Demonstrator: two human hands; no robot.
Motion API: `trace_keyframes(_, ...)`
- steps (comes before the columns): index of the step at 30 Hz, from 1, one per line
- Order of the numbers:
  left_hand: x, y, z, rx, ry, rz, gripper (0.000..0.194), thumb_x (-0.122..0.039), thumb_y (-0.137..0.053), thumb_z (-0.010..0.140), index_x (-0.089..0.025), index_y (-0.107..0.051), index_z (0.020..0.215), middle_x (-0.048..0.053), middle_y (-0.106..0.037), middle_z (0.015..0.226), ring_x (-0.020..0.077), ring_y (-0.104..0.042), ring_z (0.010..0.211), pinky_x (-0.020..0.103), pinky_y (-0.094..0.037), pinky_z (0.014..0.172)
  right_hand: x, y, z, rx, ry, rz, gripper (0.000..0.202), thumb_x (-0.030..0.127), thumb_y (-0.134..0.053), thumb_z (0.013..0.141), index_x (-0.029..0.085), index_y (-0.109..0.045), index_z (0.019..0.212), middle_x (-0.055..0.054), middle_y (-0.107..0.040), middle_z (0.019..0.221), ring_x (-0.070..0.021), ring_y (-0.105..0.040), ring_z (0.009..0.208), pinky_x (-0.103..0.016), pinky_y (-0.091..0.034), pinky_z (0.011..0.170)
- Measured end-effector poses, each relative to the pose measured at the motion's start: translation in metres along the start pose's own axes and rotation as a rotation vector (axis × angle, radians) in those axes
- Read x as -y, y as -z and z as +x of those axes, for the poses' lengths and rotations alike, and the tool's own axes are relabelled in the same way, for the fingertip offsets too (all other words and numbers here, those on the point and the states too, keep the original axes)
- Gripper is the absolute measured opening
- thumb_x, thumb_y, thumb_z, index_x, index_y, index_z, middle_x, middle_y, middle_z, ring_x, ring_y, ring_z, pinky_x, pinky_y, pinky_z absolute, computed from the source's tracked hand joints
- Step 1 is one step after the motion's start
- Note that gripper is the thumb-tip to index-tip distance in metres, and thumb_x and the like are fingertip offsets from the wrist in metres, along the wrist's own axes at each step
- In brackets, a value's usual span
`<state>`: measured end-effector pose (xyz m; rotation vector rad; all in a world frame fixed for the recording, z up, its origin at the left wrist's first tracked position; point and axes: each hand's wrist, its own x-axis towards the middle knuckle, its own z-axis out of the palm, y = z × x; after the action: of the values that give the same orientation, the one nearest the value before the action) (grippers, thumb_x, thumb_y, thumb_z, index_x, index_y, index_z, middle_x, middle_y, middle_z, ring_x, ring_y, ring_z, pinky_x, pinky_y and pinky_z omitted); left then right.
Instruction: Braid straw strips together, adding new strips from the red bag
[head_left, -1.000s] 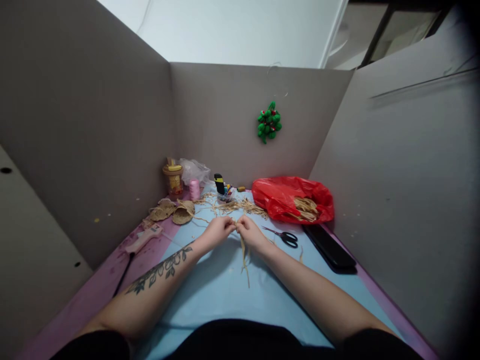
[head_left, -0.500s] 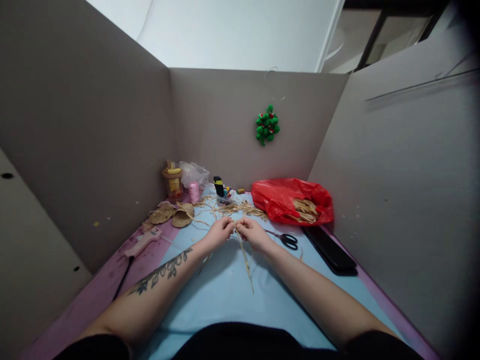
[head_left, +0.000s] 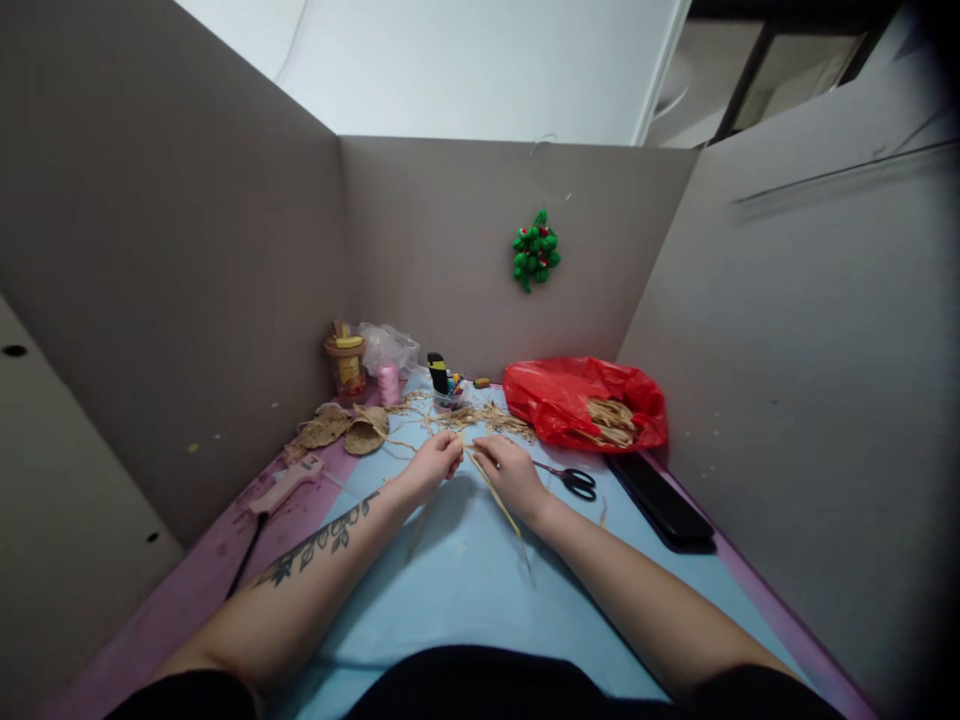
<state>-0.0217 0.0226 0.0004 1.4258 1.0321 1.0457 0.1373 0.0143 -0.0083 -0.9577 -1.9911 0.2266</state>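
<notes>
At a blue-covered table (head_left: pixel 450 615) boxed in by grey panels (head_left: pixel 442 240), a person in black sleeves works a straw strand (head_left: pixel 504 508) with both bare hands, held near each other above the cloth. The left hand (head_left: pixel 436 462), below a forearm tattooed with leaves, has thumb and fingers pressed together on the straw at its upper end. The right hand (head_left: pixel 516 476) is loosely curled with its fingertips at the strand; from where I stand, I cannot tell whether they pinch it. The strand slants down from between the hands, its tail passing beside the right wrist.

Beyond the hands lies loose straw (head_left: pixel 506 420), near a red bag (head_left: pixel 559 395) that opens on more straw. Black-handled scissors (head_left: pixel 579 484) rest to the right, beside a flat black case (head_left: pixel 664 505). Across the table, a small tub (head_left: pixel 448 400) holds pens and a black-and-yellow cutter (head_left: pixel 437 373); to its left stand a pink thread spool (head_left: pixel 388 385), a clear plastic bag (head_left: pixel 391 348) and a lidded jar (head_left: pixel 349 368) whose yellow print is too small to read. Two woven straw pieces (head_left: pixel 366 433) lie near a pink glue gun (head_left: pixel 289 487), the small marking on its body also illegible. A green ornament (head_left: pixel 536 253) dotted red and white hangs on the back panel.
</notes>
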Motion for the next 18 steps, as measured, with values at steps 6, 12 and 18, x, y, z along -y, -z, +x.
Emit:
trace_keyframes(6,-0.001,0.0,-0.001,0.05,0.04,-0.098,0.021,-0.035,-0.048,0.074,-0.017,-0.039,0.068,-0.006,-0.04,0.055,0.0042,-0.033,0.043,0.017,-0.024,0.042,-0.004,0.001,0.0,0.022,0.022,-0.06,0.022,0.026,-0.044,0.086,0.021,-0.063,0.094,-0.008,-0.065,0.088,-0.0205,-0.057,0.083,-0.034,-0.042,0.078)
trace_keyframes(12,-0.003,0.0,-0.002,-0.02,-0.082,0.145,0.019,-0.032,-0.042,0.077,-0.018,-0.039,0.065,-0.006,-0.038,0.054,0.0071,-0.036,0.048,0.02,-0.03,0.048,0.011,0.008,0.005,-0.02,-0.063,0.017,0.02,0.026,-0.046,0.083,0.019,-0.061,0.072,-0.004,-0.061,0.07,-0.0163,-0.054,0.067,-0.027,-0.04,0.065)
trace_keyframes(18,-0.003,-0.003,-0.003,-0.194,-0.302,0.517,0.015,-0.026,-0.04,0.079,-0.017,-0.044,0.066,-0.004,-0.047,0.061,0.0103,-0.042,0.06,0.023,-0.033,0.059,0.023,0.007,0.002,0.026,0.007,-0.035,0.02,0.023,-0.044,0.083,0.019,-0.057,0.069,-0.003,-0.055,0.066,-0.0153,-0.049,0.065,-0.027,-0.036,0.065)
